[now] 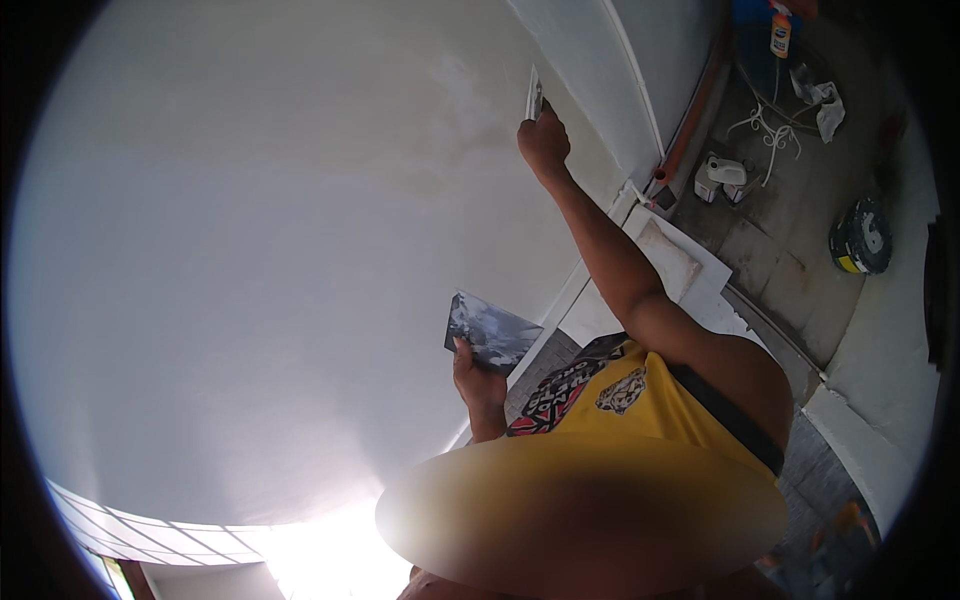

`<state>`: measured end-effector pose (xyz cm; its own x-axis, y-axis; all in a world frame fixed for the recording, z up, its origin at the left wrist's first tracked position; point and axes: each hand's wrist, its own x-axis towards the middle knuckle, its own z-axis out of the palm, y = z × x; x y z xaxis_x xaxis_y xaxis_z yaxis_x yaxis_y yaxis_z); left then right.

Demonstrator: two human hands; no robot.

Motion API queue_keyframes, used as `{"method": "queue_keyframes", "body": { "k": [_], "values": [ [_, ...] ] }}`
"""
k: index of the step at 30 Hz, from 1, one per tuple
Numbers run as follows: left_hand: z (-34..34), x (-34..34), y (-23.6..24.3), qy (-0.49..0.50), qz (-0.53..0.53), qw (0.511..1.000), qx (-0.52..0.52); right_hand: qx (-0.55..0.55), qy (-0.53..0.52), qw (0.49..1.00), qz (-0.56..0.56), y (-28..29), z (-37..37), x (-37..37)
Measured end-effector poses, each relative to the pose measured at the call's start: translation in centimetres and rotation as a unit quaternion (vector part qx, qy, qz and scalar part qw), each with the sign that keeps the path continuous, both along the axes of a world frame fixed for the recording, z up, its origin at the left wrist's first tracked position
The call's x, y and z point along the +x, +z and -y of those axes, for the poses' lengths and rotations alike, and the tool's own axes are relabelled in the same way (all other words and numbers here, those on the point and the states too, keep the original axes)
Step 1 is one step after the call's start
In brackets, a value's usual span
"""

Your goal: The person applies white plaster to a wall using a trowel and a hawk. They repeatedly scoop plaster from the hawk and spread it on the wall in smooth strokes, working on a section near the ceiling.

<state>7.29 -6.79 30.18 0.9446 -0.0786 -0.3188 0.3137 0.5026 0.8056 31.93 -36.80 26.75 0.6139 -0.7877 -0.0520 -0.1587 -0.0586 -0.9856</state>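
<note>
My right arm stretches far forward, and my right hand (546, 145) grips a flat finishing trowel (534, 93). Its pale blade is seen almost edge-on, in front of a broad whitish wall (300, 250); whether it touches the wall I cannot tell. Closer to my chest, my left hand (479, 388) is closed on a dark flat rectangular plate (494, 335) smeared with white and grey paste. The thumb lies over the plate's near edge, and the other fingers are hidden beneath it. Slightly darker patches show on the wall near the trowel.
On the floor to the right are white jugs (724, 178), a dark paint-smeared bucket (861, 237) and a table with curled white metal legs (772, 140). An orange spray bottle (781, 32) stands farther off. A reddish pipe (692, 115) runs beside the wall. Bright light enters at lower left.
</note>
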Motion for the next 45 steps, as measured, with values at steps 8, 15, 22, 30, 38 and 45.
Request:
{"method": "queue_keyframes", "body": {
  "k": [8, 15, 22, 30, 38, 45],
  "values": [
    [-0.3, 0.1, 1.0, 0.027, -0.064, 0.998, 0.007, 0.398, 0.048, 0.916, 0.009, -6.2, 3.1, 6.0],
    [-0.9, 0.2, 0.2, 0.014, -0.057, 0.998, -0.009, -0.115, 0.021, 0.993, -0.003, 9.7, 0.0, 3.3],
    [-1.0, 0.2, 0.0, 0.009, -0.038, 0.999, -0.021, -0.192, 0.059, 0.977, 0.077, 3.2, -1.4, -1.1],
    [-0.8, 0.2, 0.4, 0.014, -0.074, 0.997, -0.002, 0.251, 0.026, 0.963, -0.089, -19.7, 1.4, 0.6],
    [-1.4, 0.2, -0.3, 0.023, -0.076, 0.995, 0.053, -0.065, -0.046, 0.994, -0.079, -16.9, 0.4, 5.3],
    [-1.9, 0.2, 0.0, 0.010, -0.068, 0.996, 0.050, 0.015, 0.133, 0.980, -0.146, -19.8, -3.3, 2.8]
  ]
}}
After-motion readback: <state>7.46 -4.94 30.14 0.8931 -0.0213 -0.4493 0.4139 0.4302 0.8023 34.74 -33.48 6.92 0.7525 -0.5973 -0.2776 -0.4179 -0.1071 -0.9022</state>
